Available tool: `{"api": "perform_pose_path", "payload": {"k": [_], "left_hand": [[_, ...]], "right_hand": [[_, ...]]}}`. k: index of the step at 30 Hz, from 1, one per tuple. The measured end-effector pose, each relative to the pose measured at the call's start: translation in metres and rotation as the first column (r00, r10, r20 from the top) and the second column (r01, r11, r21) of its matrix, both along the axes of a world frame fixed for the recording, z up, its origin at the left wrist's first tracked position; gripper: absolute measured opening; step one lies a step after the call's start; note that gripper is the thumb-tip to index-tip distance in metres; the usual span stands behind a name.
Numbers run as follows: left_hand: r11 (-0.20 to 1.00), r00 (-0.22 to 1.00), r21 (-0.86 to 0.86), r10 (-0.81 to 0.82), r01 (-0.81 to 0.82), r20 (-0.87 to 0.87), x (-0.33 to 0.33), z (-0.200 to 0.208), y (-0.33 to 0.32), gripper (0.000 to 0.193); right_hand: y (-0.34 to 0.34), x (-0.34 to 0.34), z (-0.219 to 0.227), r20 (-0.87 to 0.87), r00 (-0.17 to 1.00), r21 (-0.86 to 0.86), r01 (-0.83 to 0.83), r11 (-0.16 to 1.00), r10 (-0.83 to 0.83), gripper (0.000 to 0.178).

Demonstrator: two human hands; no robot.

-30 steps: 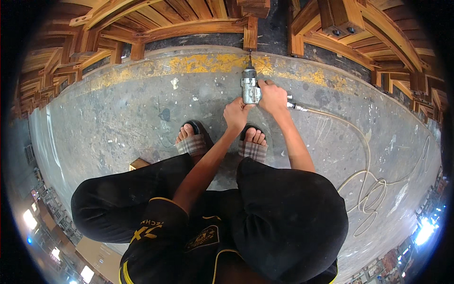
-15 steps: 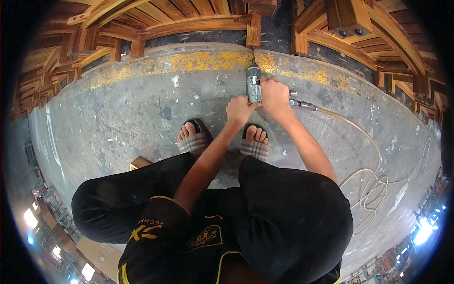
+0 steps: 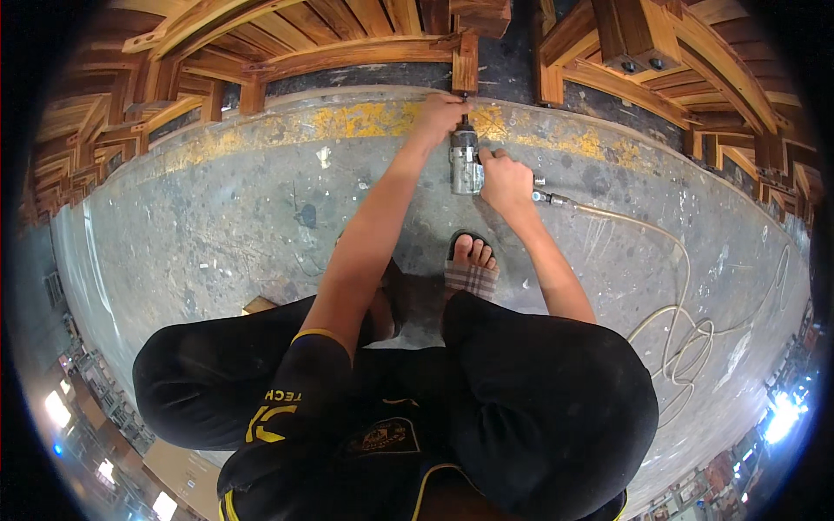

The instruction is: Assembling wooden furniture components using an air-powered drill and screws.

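My right hand (image 3: 507,180) is wrapped round the handle of a grey air impact driver (image 3: 466,163), held just above the floor. The driver's nose points away from me, toward the end of a wooden furniture leg (image 3: 466,69). In front of the tool's body, my left hand (image 3: 440,116) closes its fingertips on the thin driver bit (image 3: 465,115), close to the leg. Those fingers partly hide the bit, and whether a screw sits at its tip cannot be made out. An air hose (image 3: 608,214) leads right from the handle.
Slatted wooden furniture (image 3: 347,54) lines the far side, with more pieces (image 3: 695,65) at the right. Worn yellow paint (image 3: 365,119) marks the grey floor (image 3: 243,200). Loops of hose (image 3: 691,343) lie at the right. A small wooden block (image 3: 258,306) is beside my left knee.
My left hand has moved forward from the rear of the driver to the bit at its front. The driver has shifted slightly toward me, with my right hand still gripping it.
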State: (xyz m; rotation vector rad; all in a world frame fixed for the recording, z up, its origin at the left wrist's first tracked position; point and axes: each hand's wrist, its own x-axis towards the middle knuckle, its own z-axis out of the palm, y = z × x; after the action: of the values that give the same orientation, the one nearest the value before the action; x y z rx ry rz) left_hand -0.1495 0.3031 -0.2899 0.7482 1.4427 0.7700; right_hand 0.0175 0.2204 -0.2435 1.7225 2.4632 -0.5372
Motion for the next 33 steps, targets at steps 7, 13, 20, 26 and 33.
{"api": "perform_pose_path", "payload": {"k": [7, 13, 20, 26, 33], "left_hand": [[0.962, 0.88, 0.157, 0.267, -0.222, -0.393, 0.032, -0.014, 0.007, 0.02], [0.991, 0.832, 0.063, -0.066, 0.12, -0.551, 0.028, 0.009, -0.002, 0.019], [0.948, 0.948, 0.135, 0.303, -0.288, -0.102, -0.024, 0.017, -0.069, 0.019], [0.876, 0.817, -0.262, 0.476, -0.406, 0.324, -0.057, 0.027, -0.076, 0.022], [0.893, 0.699, -0.322, 0.448, -0.316, 0.557, -0.061, 0.028, -0.073, 0.029]], "right_hand": [[0.003, 0.004, 0.002, 0.006, 1.0, -0.045, -0.006, 0.999, 0.006, 0.04], [0.002, 0.017, -0.005, 0.002, 1.0, -0.077, -0.007, 0.997, 0.007, 0.043], [0.003, 0.013, -0.003, -0.013, 1.0, -0.068, 0.016, 0.998, -0.017, 0.043], [0.003, 0.005, -0.001, -0.024, 1.0, -0.088, 0.001, 0.996, -0.003, 0.044], [0.004, 0.003, -0.005, -0.028, 0.999, -0.092, 0.021, 0.996, -0.024, 0.044]]}}
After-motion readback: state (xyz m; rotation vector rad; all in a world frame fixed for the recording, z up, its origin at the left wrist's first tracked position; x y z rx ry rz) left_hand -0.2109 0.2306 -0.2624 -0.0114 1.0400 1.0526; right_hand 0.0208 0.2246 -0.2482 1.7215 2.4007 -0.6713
